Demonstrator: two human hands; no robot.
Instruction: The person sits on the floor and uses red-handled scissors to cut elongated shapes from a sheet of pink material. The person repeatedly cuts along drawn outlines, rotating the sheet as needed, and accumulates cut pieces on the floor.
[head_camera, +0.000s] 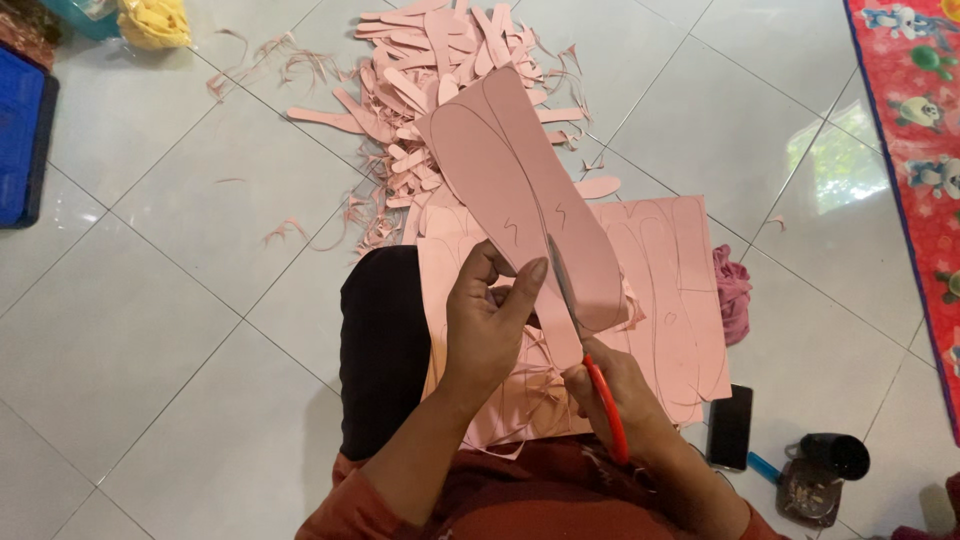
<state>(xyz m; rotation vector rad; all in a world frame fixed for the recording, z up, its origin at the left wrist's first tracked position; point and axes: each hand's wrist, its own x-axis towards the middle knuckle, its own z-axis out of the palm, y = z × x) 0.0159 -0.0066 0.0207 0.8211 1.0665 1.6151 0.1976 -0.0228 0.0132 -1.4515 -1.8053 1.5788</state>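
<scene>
Pink foam sheet piece (510, 170) with pencilled sole outlines, held up over the lap, tilted away so the drawn line faces the cutter. Left hand (487, 325) pinches its lower edge, thumb on top, keeping it taut. Right hand (615, 395) clenched around red-handled scissors (585, 340), blades biting into the sheet along the outline. Underneath, larger pink foam sheets (670, 290) lie across the knees, also marked. Beyond, pile of cut pink strips and offcuts (440, 70) on white tiled floor (150, 330). Black phone (730, 427) by the right side.
</scene>
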